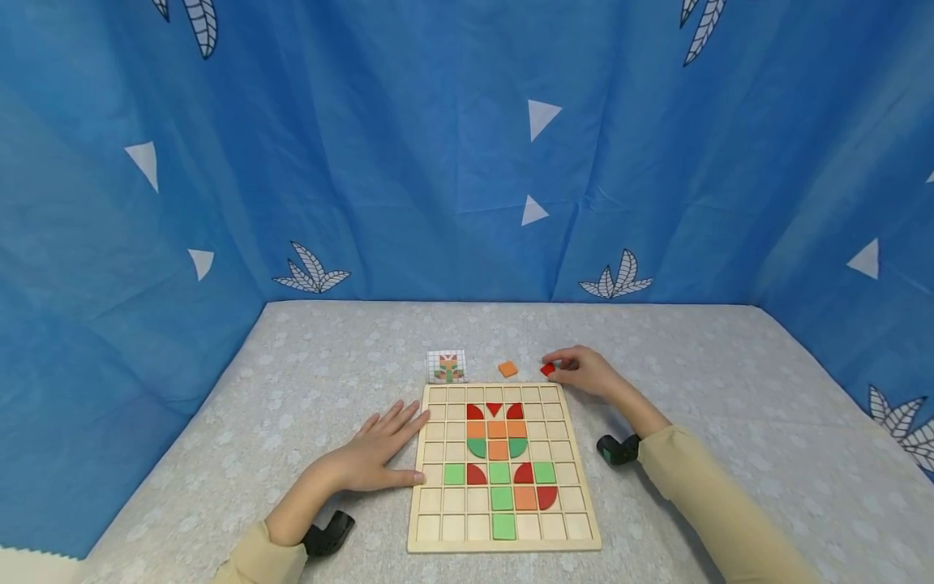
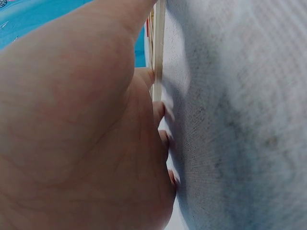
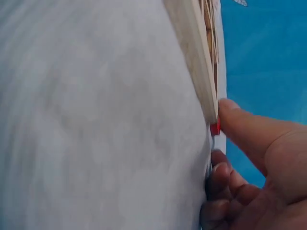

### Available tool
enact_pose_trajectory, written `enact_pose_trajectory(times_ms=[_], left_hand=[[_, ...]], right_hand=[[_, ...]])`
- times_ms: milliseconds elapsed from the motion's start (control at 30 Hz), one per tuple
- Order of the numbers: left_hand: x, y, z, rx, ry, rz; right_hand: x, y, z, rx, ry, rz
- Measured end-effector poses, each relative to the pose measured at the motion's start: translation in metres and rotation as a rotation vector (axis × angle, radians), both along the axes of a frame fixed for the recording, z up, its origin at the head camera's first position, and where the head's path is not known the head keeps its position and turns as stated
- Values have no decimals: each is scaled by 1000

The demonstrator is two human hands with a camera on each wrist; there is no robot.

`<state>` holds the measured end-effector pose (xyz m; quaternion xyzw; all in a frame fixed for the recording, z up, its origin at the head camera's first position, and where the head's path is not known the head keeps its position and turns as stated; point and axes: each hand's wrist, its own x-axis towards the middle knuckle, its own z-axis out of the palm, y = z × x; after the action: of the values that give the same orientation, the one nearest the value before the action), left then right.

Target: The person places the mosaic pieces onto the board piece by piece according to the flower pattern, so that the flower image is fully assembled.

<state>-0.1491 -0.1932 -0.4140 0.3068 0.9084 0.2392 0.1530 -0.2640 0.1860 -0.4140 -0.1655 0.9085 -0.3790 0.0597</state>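
My right hand pinches a small red tile between thumb and fingers, beyond the board's far right corner. In the right wrist view, the red tile shows beside the thumb, partly hidden by the board's corner. Fingers spread, my left hand lies at the left edge of the wooden grid board, its thumb over the rim. Red, orange and green tiles form a pattern in the board's squares, including an orange square and a light green square.
An orange square tile lies beyond the board, left of the red one. Beside it is a small printed pattern card. A patterned grey cloth covers the table, and a blue curtain hangs behind.
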Motion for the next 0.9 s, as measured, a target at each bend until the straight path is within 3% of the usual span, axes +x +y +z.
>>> enact_pose_trajectory(times_ms=[500, 900], left_hand=[[1, 0, 2, 5, 5, 6], [1, 0, 1, 5, 2, 7]], right_hand=[[-4, -3, -9, 57, 98, -71], [-5, -1, -14, 52, 127, -60]])
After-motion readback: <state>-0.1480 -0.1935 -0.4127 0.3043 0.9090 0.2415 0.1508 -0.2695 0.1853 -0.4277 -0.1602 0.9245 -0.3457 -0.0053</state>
